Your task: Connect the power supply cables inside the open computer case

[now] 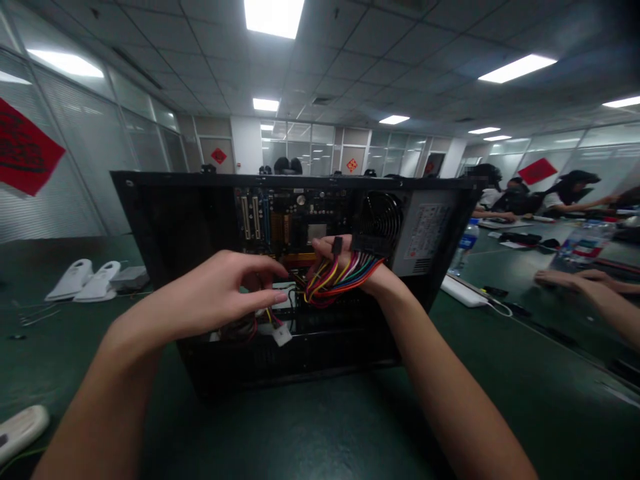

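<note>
A black computer case [300, 360] stands with its open side towards me. My left hand [225, 287] reaches in from the left, thumb and fingers apart, with a gap between them beside the wires. My right hand [325, 248] is in front of the motherboard [280, 208], its fingers curled and partly hidden. A bundle of coloured power cables [335, 283] hangs across that hand and wrist, with a wide black connector [370, 245] at its end. What the right fingers hold is hidden. Below my left hand dangles a white plug [282, 334] on thin wires.
Inside the case, a fan [381, 217] sits beside the grey power supply [424, 233]. White slippers [90, 281] and a grey box [131, 279] lie left on the green table [300, 433]. At right are a white power strip [463, 291], bottles [590, 240] and another person's hands [570, 280].
</note>
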The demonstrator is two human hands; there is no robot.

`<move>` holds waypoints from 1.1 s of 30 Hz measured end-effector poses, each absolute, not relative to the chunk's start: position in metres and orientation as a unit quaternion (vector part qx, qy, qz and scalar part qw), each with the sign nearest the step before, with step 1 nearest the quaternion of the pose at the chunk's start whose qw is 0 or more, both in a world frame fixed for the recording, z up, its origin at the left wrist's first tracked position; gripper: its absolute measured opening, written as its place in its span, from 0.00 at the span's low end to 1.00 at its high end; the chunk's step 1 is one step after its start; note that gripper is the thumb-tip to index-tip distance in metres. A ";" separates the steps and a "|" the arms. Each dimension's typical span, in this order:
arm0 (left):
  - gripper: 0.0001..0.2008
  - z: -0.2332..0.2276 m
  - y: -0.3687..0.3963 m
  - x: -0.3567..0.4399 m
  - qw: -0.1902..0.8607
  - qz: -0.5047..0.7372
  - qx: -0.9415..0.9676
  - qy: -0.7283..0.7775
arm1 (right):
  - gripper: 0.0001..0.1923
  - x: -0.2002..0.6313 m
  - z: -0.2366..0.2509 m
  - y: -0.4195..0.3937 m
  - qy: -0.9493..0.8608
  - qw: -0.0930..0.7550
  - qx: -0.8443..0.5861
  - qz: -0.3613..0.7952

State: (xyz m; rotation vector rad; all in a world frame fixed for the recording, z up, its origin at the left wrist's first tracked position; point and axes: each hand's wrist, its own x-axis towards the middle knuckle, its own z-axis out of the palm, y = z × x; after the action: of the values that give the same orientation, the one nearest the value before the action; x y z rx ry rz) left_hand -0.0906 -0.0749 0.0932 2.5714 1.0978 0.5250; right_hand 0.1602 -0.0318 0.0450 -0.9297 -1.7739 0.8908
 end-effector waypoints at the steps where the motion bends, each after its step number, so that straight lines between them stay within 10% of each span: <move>1: 0.24 0.094 -0.078 -0.089 0.140 0.195 0.896 0.374 | 0.22 0.158 0.045 -0.033 -0.715 0.463 -0.375 0.365; 13: 0.13 0.091 -0.092 -0.059 0.279 0.267 0.886 0.258 | 0.12 0.150 0.064 -0.068 -0.785 0.320 -0.426 0.316; 33: 0.18 0.090 -0.098 -0.052 0.219 0.389 0.845 0.294 | 0.19 0.160 0.094 -0.122 -0.758 0.508 -0.326 0.246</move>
State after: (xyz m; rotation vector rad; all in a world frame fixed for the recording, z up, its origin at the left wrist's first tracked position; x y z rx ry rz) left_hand -0.0523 -0.0984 0.0899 2.3388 0.8137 1.0764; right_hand 0.1595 -0.1219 0.0936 -0.7849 -1.8271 0.5930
